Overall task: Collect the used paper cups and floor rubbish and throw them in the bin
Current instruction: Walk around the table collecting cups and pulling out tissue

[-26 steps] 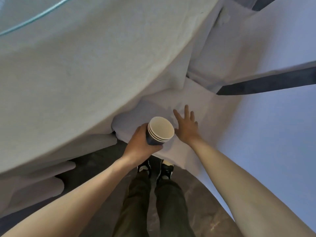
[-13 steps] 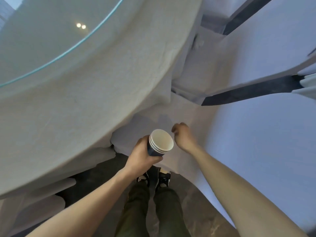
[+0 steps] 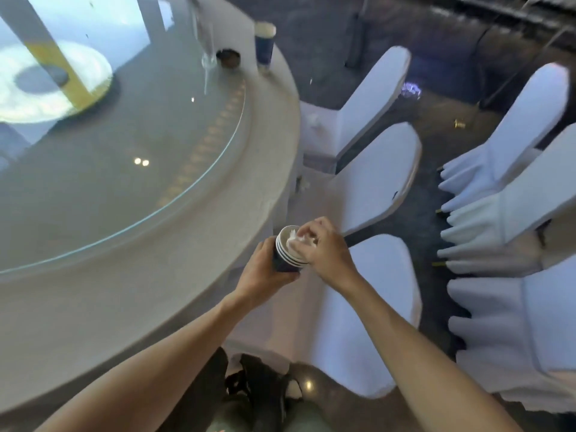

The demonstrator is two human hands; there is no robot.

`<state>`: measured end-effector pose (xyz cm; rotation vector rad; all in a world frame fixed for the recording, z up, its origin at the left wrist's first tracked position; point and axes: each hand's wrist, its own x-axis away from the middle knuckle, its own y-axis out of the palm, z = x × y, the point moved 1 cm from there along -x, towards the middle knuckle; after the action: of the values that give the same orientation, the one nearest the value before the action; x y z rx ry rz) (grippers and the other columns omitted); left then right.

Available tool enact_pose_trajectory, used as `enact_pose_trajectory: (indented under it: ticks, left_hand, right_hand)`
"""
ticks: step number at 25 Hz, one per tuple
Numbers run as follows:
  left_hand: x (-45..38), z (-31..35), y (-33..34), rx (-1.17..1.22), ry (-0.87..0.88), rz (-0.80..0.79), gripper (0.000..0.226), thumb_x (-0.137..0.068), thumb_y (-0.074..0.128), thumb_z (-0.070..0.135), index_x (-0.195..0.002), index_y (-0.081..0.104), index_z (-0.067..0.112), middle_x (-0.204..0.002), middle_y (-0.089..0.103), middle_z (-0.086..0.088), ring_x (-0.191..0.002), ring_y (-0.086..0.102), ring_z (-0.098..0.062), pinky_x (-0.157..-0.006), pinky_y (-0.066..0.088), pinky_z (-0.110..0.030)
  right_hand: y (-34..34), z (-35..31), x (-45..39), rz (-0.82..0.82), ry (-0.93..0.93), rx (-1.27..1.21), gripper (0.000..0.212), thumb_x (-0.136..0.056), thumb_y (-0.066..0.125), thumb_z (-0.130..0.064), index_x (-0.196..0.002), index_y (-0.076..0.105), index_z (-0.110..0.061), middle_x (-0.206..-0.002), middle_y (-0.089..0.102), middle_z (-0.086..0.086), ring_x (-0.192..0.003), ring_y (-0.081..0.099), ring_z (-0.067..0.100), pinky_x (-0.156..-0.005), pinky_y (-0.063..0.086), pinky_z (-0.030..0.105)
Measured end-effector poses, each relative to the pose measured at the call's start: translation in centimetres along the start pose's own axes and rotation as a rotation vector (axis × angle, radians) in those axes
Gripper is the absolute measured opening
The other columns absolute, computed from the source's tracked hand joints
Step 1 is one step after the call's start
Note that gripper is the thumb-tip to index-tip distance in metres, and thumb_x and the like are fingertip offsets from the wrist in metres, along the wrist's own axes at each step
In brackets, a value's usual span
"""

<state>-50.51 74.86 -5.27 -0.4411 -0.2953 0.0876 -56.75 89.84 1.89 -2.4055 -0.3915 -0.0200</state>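
Note:
My left hand (image 3: pixel 265 271) grips a stack of dark blue paper cups (image 3: pixel 288 255) with white rims, held beside the round table's edge. My right hand (image 3: pixel 324 244) sits over the stack's mouth, its fingers pinched on a crumpled white tissue (image 3: pixel 297 241) that lies partly inside the top cup. Another dark blue paper cup (image 3: pixel 264 45) stands upright at the far rim of the table. Small bits of rubbish lie on the dark floor: a shiny wrapper (image 3: pixel 410 90) behind a chair and a small yellowish piece (image 3: pixel 458 123) farther right.
A round table (image 3: pixel 174 275) with a white cloth and a glass turntable (image 3: pixel 131 157) fills the left. A glass (image 3: pixel 208 42) and a small dark bowl (image 3: pixel 228 58) stand on it. White-covered chairs (image 3: pixel 374 169) crowd the right, with a dark floor aisle between the rows.
My view has lifted from under the table's cloth to above the table. My right hand closed, rose from the chair cover and now holds a tissue at the cup stack.

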Motion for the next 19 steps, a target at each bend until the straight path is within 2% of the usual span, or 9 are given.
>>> enact_pose_trajectory:
  ticks: [2, 6, 9, 11, 14, 16, 19]
  left_hand:
    - [0.5, 3.1, -0.1, -0.02, 0.088, 0.042, 0.069, -0.062, 0.086, 0.035, -0.125, 0.057, 0.037, -0.12, 0.065, 0.009, -0.111, 0.064, -0.013, -0.091, 0.054, -0.036]
    - [1.0, 7.1, 1.6, -0.054, 0.156, 0.089, 0.076, -0.065, 0.087, 0.033, -0.134, 0.056, 0.03, -0.124, 0.063, 0.009, -0.114, 0.061, -0.01, -0.093, 0.05, -0.03]
    - [2.6, 9.7, 5.2, -0.028, 0.168, 0.147, 0.079, -0.06, 0.086, 0.042, -0.133, 0.057, 0.032, -0.123, 0.061, 0.014, -0.111, 0.06, -0.001, -0.09, 0.047, -0.019]
    - [3.9, 10.6, 8.1, -0.014, 0.17, 0.205, 0.077, -0.059, 0.088, 0.043, -0.13, 0.059, 0.03, -0.12, 0.059, 0.017, -0.109, 0.058, 0.003, -0.087, 0.042, -0.008]
    - [5.8, 12.5, 13.0, -0.006, 0.188, 0.267, 0.076, -0.061, 0.093, 0.027, -0.129, 0.058, 0.028, -0.121, 0.06, 0.016, -0.112, 0.056, 0.004, -0.085, 0.041, -0.004]
    - [6.4, 13.6, 15.6, -0.019, 0.182, 0.269, 0.076, -0.063, 0.095, 0.024, -0.13, 0.059, 0.022, -0.123, 0.061, 0.009, -0.112, 0.057, 0.002, -0.083, 0.042, 0.0]
    - [6.4, 15.4, 18.0, -0.016, 0.19, 0.3, 0.073, -0.065, 0.094, 0.021, -0.129, 0.059, 0.016, -0.124, 0.06, 0.002, -0.109, 0.063, -0.012, -0.083, 0.044, 0.0]
  right_hand:
    - [-2.2, -0.6, 0.8, 0.0, -0.081, 0.071, 0.022, -0.091, 0.073, -0.034, -0.104, 0.074, -0.016, -0.103, 0.059, 0.001, -0.102, 0.061, 0.019, -0.088, 0.054, 0.036]
    - [-7.1, -0.3, 1.6, -0.051, -0.203, 0.176, 0.023, -0.098, 0.061, -0.026, -0.117, 0.072, -0.018, -0.11, 0.067, 0.002, -0.1, 0.066, 0.024, -0.09, 0.056, 0.045]
    - [-11.7, 1.7, 3.2, -0.086, -0.307, 0.237, 0.021, -0.097, 0.062, -0.024, -0.111, 0.075, -0.016, -0.115, 0.07, 0.001, -0.108, 0.064, 0.022, -0.098, 0.051, 0.042]
    - [-13.8, 3.6, 4.4, -0.179, -0.321, 0.231, 0.022, -0.098, 0.061, -0.024, -0.112, 0.075, -0.013, -0.12, 0.069, 0.002, -0.111, 0.063, 0.019, -0.099, 0.049, 0.032]
    - [-17.4, 7.2, 6.6, -0.236, -0.341, 0.237, 0.023, -0.099, 0.058, -0.025, -0.108, 0.076, -0.014, -0.116, 0.07, 0.0, -0.1, 0.061, 0.011, -0.09, 0.039, 0.019]
    - [-19.4, 9.1, 7.2, -0.258, -0.339, 0.219, 0.023, -0.098, 0.057, -0.025, -0.104, 0.076, -0.015, -0.112, 0.071, -0.001, -0.095, 0.055, 0.006, -0.091, 0.041, 0.021]
    - [-21.9, 10.5, 6.5, -0.302, -0.316, 0.178, 0.024, -0.098, 0.057, -0.027, -0.105, 0.076, -0.014, -0.111, 0.071, -0.001, -0.101, 0.063, 0.012, -0.095, 0.054, 0.032]
